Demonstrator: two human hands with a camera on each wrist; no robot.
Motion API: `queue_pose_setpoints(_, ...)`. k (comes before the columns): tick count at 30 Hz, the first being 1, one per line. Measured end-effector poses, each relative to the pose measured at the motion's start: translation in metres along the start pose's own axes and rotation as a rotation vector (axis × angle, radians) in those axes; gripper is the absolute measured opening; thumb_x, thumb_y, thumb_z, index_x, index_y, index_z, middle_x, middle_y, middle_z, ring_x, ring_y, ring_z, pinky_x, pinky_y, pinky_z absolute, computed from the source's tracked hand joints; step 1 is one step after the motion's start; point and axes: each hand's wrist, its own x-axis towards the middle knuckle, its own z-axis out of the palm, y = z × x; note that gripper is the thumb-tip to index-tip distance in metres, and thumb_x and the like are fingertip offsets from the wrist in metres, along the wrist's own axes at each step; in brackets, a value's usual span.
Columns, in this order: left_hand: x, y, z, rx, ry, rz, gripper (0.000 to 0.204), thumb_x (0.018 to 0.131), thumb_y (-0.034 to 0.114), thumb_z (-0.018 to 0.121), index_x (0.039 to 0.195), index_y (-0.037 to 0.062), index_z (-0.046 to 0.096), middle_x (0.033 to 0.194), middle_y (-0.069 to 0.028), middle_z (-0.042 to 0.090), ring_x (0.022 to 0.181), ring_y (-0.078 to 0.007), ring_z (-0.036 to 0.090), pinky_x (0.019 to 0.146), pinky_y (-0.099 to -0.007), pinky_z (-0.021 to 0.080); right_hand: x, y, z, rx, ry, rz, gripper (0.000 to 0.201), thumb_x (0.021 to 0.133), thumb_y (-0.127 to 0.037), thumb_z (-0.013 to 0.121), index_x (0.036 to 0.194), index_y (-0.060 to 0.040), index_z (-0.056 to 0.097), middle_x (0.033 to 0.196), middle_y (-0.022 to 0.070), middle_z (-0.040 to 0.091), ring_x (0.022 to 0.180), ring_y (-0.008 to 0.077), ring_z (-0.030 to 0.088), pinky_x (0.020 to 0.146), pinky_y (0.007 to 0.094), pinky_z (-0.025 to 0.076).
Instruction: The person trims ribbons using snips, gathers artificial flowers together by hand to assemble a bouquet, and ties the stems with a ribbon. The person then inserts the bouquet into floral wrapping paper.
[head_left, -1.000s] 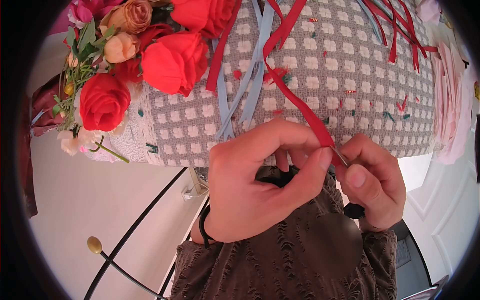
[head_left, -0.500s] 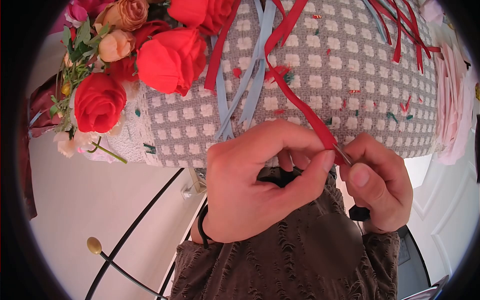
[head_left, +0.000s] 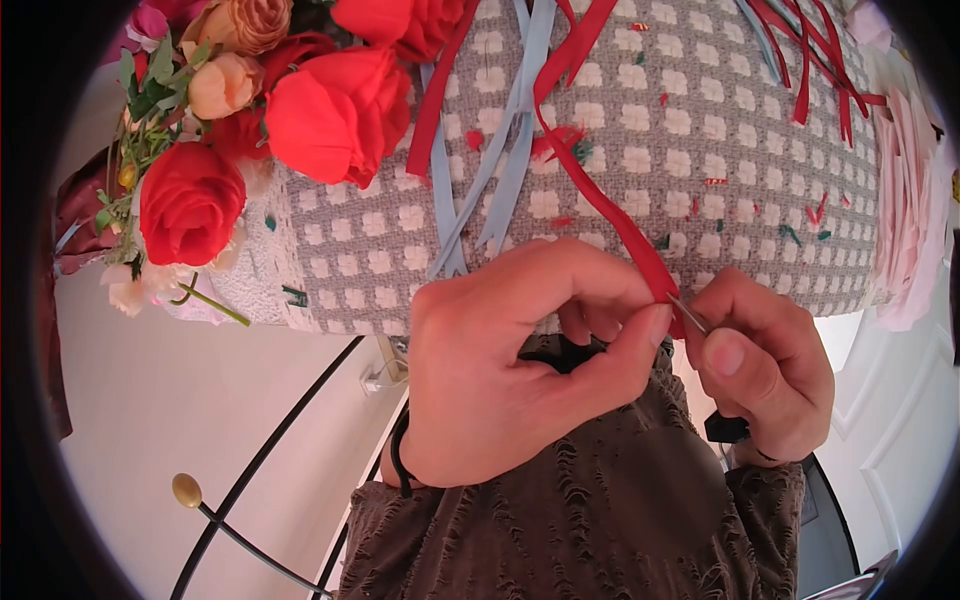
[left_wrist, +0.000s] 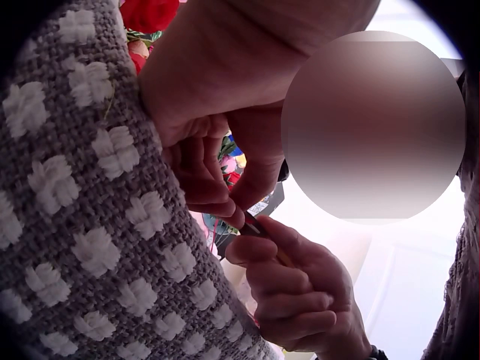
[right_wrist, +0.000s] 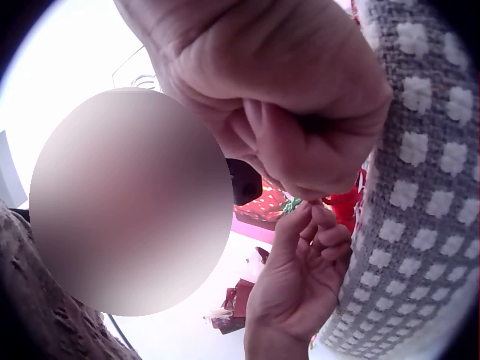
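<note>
In the head view my left hand (head_left: 520,370) pinches a red ribbon (head_left: 640,255) between thumb and index finger. The ribbon runs from there up over the checked cloth. Close on its right, my right hand (head_left: 765,365) grips a slim pointed metal tool (head_left: 692,316) between thumb and curled fingers. The tool's tip overlaps the ribbon right beside the left fingertips. Most of the tool is hidden in the right hand, and I cannot tell its kind. From the left wrist view, the tool (left_wrist: 259,227) shows as a dark shaft between the two hands' fingertips.
Grey-and-white checked cloth (head_left: 400,265) covers the padded surface in front. Light blue ribbons (head_left: 510,185) and small red and green scraps lie on it. Red roses (head_left: 340,115) and other flowers stand at the left, pink sheets (head_left: 905,200) at the right edge.
My right hand has shifted slightly right and down, and more of the metal tool shows beside the ribbon. The left hand keeps its pinch on the ribbon, almost still.
</note>
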Motion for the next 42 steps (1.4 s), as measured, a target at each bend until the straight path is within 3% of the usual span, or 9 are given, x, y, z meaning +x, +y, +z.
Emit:
queue_pose_setpoints(33, 0.001, -0.003, -0.003, -0.021, -0.013, 0.006, 0.012, 0.073, -0.003, 0.074, 0.08, -0.0013, 0.065, 0.072, -0.0043, 0.064, 0.064, -0.0067, 0.054, 0.06, -0.0211, 0.041, -0.002, -0.002, 0.002, -0.01, 0.085, -0.016, 0.052, 0.082, -0.049, 0.06, 0.078, 0.0026, 0.052, 0.052, -0.0053, 0.039, 0.043, 0.0009, 0.028, 0.041, 0.0218, 0.017)
queue_pose_setpoints(35, 0.001, -0.002, -0.003, -0.04, -0.006, 0.003, 0.011, 0.073, -0.004, 0.073, 0.08, -0.0012, 0.065, 0.072, -0.0048, 0.064, 0.064, -0.0068, 0.054, 0.06, -0.0211, 0.041, -0.007, -0.002, -0.005, -0.04, 0.002, -0.059, 0.033, 0.093, -0.033, 0.055, 0.084, -0.0012, 0.054, 0.055, -0.0007, 0.046, 0.051, 0.0055, 0.038, 0.049, 0.0238, 0.029)
queue_pose_setpoints(39, 0.001, -0.001, -0.004, -0.063, -0.015, -0.022, 0.011, 0.073, -0.005, 0.073, 0.079, -0.0011, 0.064, 0.073, -0.006, 0.065, 0.064, -0.0072, 0.055, 0.061, -0.0215, 0.041, -0.016, 0.004, -0.004, -0.026, 0.051, -0.162, 0.031, 0.092, -0.031, 0.056, 0.086, -0.0001, 0.054, 0.054, -0.0003, 0.048, 0.049, 0.0051, 0.042, 0.048, 0.0233, 0.03)
queue_pose_setpoints(42, 0.001, -0.001, -0.003, -0.054, -0.016, -0.031, 0.012, 0.072, -0.005, 0.073, 0.079, -0.0011, 0.064, 0.073, -0.0062, 0.065, 0.065, -0.0074, 0.056, 0.061, -0.0216, 0.041, -0.017, 0.006, -0.005, -0.116, -0.015, -0.236, 0.029, 0.091, -0.028, 0.057, 0.087, 0.0001, 0.055, 0.051, 0.0003, 0.048, 0.045, 0.0066, 0.043, 0.045, 0.0243, 0.03)
